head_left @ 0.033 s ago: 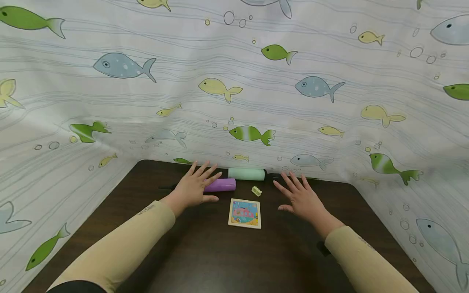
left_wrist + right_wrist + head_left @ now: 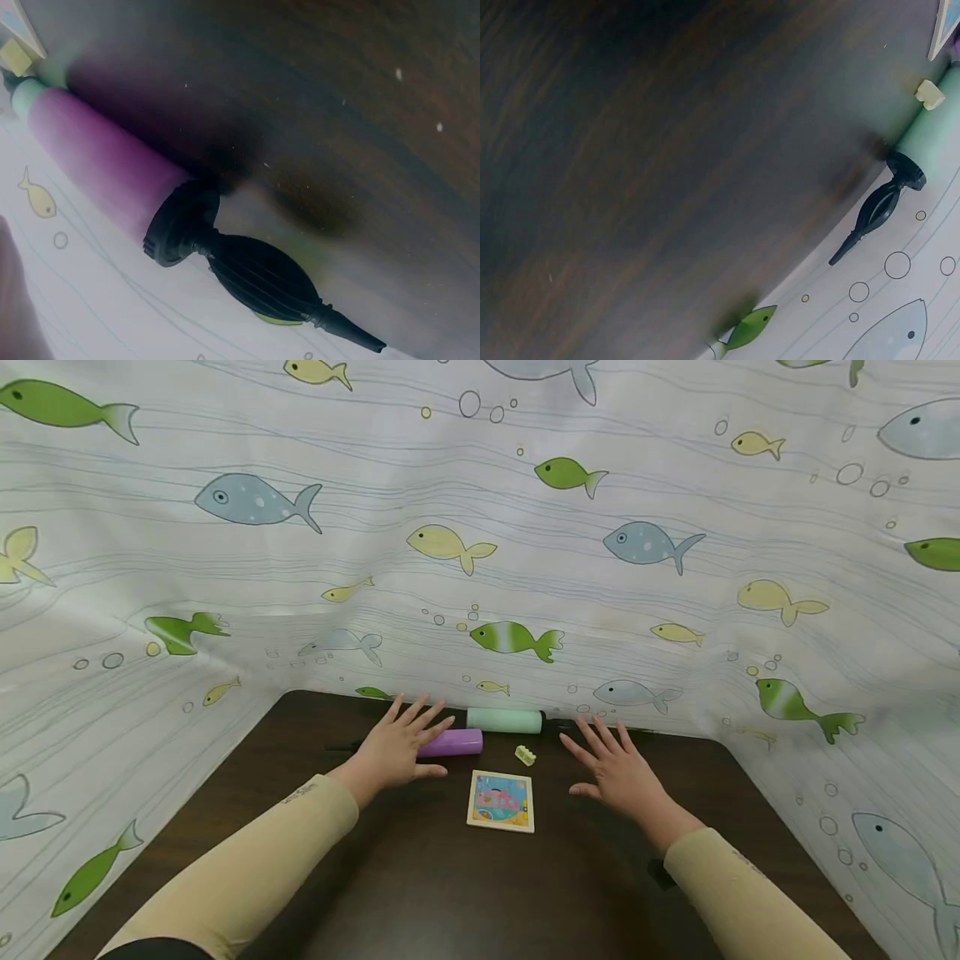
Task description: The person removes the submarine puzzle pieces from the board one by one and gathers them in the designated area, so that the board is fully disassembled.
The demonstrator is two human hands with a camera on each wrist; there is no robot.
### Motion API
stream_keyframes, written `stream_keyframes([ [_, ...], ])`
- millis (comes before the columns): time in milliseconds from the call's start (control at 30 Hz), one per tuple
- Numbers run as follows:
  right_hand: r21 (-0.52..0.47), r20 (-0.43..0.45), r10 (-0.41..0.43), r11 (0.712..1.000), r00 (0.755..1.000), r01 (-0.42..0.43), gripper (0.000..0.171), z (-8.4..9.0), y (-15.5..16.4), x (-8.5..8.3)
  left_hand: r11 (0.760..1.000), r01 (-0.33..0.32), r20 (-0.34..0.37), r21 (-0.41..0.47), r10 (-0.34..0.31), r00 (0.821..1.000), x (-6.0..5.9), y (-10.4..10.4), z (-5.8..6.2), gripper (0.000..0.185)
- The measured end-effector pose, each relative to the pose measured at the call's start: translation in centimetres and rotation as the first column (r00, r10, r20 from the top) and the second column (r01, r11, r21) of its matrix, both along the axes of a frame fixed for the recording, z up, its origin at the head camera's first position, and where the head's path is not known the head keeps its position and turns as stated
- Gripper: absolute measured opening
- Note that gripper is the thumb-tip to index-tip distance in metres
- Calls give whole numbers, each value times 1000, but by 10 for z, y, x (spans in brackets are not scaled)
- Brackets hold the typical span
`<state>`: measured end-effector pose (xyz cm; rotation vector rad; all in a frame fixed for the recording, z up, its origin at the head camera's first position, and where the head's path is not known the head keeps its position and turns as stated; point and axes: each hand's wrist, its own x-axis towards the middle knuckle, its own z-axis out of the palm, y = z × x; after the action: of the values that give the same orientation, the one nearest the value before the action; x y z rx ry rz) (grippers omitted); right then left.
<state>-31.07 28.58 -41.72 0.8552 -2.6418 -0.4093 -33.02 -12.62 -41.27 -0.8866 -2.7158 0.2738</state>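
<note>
surface: dark wooden table | on it: purple pump, green pump, puzzle tile, small yellow block

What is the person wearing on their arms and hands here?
Both arms are in long, close-fitting beige sleeves that end at the wrists. Each sleeve carries a small dark marking near the cuff, too small to read. The left hand and right hand are bare, with no gloves, rings or watch showing.

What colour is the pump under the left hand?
Purple barrel with a black handle, clearest in the left wrist view.
</note>
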Motion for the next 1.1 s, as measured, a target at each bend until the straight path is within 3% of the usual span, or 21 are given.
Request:
stream_keyframes([
  [233,-6,-32,32,999,999,-33,88,-2,-6,1,1000,7,-14,6,-7,1000,2,2,-6,88],
  [433,-26,9,50,998,999,-50,87,0,-12,0,999,25,7,33,-26,1000,8,11,-11,88],
  [633,-35,38,50,998,998,-49,85,-2,-20,2,999,34,23,-24,-33,999,15,28,-20,89],
  [700,-55,64,39,998,997,-35,84,-5,-26,3,998,43,46,-42,-41,998,18,34,-22,88],
  [833,-171,187,83,984,979,-51,80,-13,-51,4,997,46,166,-62,-36,985,24,49,-25,88],
  [933,-260,292,125,965,948,-47,76,-16,-75,2,996,5,247,-88,17,969,25,58,-26,88],
  [1100,-338,389,123,941,913,17,66,-15,-106,-5,988,-61,313,-145,104,944,23,66,-27,89],
])
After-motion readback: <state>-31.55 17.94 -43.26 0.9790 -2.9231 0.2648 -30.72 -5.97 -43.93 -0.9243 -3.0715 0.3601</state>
